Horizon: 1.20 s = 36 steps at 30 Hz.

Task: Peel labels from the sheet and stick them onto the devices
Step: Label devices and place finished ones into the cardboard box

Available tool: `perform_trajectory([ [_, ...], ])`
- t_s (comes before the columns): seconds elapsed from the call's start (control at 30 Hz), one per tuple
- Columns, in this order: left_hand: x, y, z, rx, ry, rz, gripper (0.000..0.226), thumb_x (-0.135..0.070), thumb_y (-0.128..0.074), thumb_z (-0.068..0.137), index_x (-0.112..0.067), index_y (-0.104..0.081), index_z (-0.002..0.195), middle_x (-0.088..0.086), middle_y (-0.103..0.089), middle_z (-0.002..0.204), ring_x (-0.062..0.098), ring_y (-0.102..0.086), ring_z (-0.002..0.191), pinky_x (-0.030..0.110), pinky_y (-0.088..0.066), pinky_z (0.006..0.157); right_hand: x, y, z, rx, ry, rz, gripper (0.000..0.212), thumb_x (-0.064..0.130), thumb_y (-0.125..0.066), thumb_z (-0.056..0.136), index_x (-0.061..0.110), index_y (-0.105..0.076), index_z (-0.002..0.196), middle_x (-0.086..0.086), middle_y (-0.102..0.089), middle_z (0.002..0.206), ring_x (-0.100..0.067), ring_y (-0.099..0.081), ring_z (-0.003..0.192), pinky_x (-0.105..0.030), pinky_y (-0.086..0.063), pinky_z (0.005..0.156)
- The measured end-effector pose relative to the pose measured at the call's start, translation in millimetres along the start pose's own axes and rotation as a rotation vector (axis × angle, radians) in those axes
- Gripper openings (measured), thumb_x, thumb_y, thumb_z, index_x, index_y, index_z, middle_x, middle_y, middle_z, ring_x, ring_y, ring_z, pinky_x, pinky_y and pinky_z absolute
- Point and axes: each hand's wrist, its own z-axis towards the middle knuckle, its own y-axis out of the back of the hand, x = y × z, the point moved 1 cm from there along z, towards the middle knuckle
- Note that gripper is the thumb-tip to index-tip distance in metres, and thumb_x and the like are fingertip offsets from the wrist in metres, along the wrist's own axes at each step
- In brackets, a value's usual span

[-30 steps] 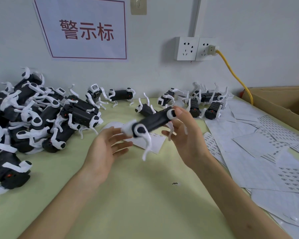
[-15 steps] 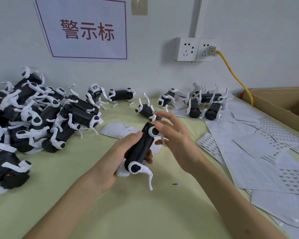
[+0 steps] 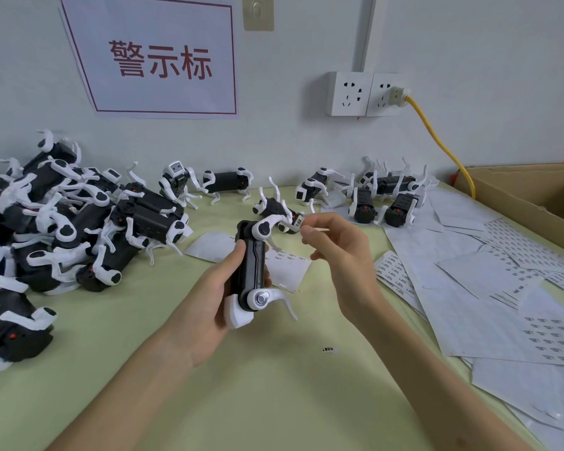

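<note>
Far left: a heap of black-and-white devices (image 3: 79, 222) lies on the pale green table (image 3: 258, 402), against the wall. Left of centre: your left hand (image 3: 205, 307) is wrapped firmly round the black body of one device (image 3: 251, 271), held on end above the table, one white leg hinge at the top and another at the bottom. Just behind it lies a partly used label sheet (image 3: 287, 268). Centre right: your right hand (image 3: 342, 255) hovers beside the device's upper leg, thumb and forefinger closed narrowly on a thin strip (image 3: 319, 228); you cannot tell from this view whether it is a label. Below it, a single loose label (image 3: 329, 349) lies on the table. Right: overlapping label sheets (image 3: 469, 281) cover the table edge, with more devices (image 3: 385, 196) behind them and a cardboard box (image 3: 534, 203) at the far right.
</note>
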Motion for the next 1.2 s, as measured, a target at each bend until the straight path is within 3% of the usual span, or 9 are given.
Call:
perform_trajectory([
  [0.1, 1, 0, 1, 0.035, -0.005, -0.038, 0.044, -0.054, -0.061, 0.081, -0.023, -0.080, 0.106, -0.003, -0.070, 0.090, 0.009, -0.070, 0.080, 0.018, -0.054, 0.062, 0, 0, 0, -0.024, 0.038, -0.048, 0.008, 0.030, -0.071, 0.081, 0.033, -0.071, 0.074, 0.014, -0.064, 0.074, -0.008, -0.051, 0.065, -0.023, -0.040, 0.064],
  [0.23, 3, -1, 2, 0.059, -0.047, -0.041, 0.034, -0.049, -0.058, 0.086, -0.027, -0.083, 0.095, -0.002, -0.070, 0.093, 0.010, -0.069, 0.086, 0.027, -0.050, 0.079, 0, -3, -1, 0.128, -0.012, 0.023, 0.012, 0.025, -0.070, 0.083, 0.027, -0.071, 0.072, 0.003, -0.056, 0.063, -0.013, -0.045, 0.055, -0.019, -0.038, 0.053],
  [0.37, 4, -7, -1, 0.121, -0.090, 0.000, 0.038, -0.047, -0.048, 0.096, -0.029, -0.081, 0.104, -0.006, -0.074, 0.100, 0.008, -0.071, 0.091, 0.019, -0.055, 0.072, -1, -8, -4, 0.244, -0.037, -0.022, 0.009, 0.022, -0.068, 0.085, 0.022, -0.070, 0.077, 0.001, -0.063, 0.069, -0.017, -0.055, 0.059, -0.022, -0.043, 0.057],
  [0.5, 4, -9, -3, 0.143, -0.115, 0.025, 0.041, -0.046, -0.046, 0.099, -0.027, -0.077, 0.117, -0.001, -0.074, 0.121, 0.011, -0.071, 0.108, 0.019, -0.056, 0.079, 0, -9, -5, 0.272, -0.050, -0.035, 0.007, 0.020, -0.067, 0.087, 0.017, -0.067, 0.081, 0.001, -0.064, 0.071, -0.017, -0.057, 0.062, -0.024, -0.044, 0.060],
  [0.7, 7, -7, 0, 0.150, -0.144, 0.061, 0.041, -0.047, -0.051, 0.096, -0.026, -0.074, 0.123, 0.002, -0.070, 0.130, 0.015, -0.066, 0.120, 0.023, -0.057, 0.087, -3, -10, -7, 0.306, -0.054, -0.059, 0.015, 0.013, -0.065, 0.096, 0.017, -0.066, 0.082, 0.002, -0.064, 0.073, -0.017, -0.058, 0.063, -0.023, -0.044, 0.061],
  [1.2, 7, -6, 2, 0.194, -0.152, 0.048, 0.047, -0.051, -0.058, 0.092, -0.024, -0.070, 0.129, 0.004, -0.068, 0.133, 0.018, -0.066, 0.121, 0.024, -0.056, 0.087, -3, -11, -6, 0.300, -0.051, -0.036, 0.010, 0.024, -0.065, 0.087, 0.022, -0.067, 0.077, 0.002, -0.066, 0.077, -0.017, -0.060, 0.062, -0.022, -0.045, 0.060],
])
